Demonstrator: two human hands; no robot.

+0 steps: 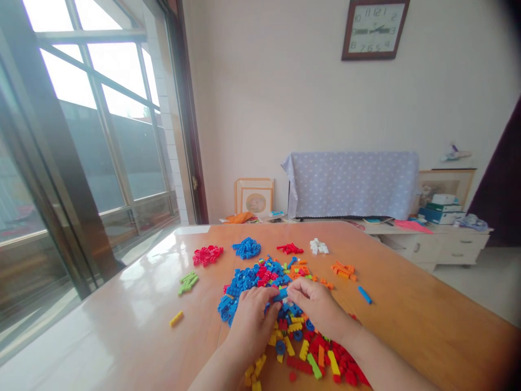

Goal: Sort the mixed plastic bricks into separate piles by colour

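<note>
Both my hands meet over a large mixed pile of toy building bricks [244,282] in blue, red, yellow, orange and green. Between them is a blue brick [280,295], fairly long. My left hand [256,312] is closed on its left end, thumb below and fingers above. At the other end, the fingertips of my right hand [311,298] pinch it. Below the hands lie loose yellow bricks [304,349], red bricks and a green brick [314,366], partly covered by my forearms.
Around the pile are a red heap [208,255], a blue heap [246,248], small red bricks [290,248], white bricks [318,246], orange bricks [344,270] and green bricks [188,283]. One yellow brick [176,319] and a long blue piece [365,295] lie apart on the wooden table [134,326].
</note>
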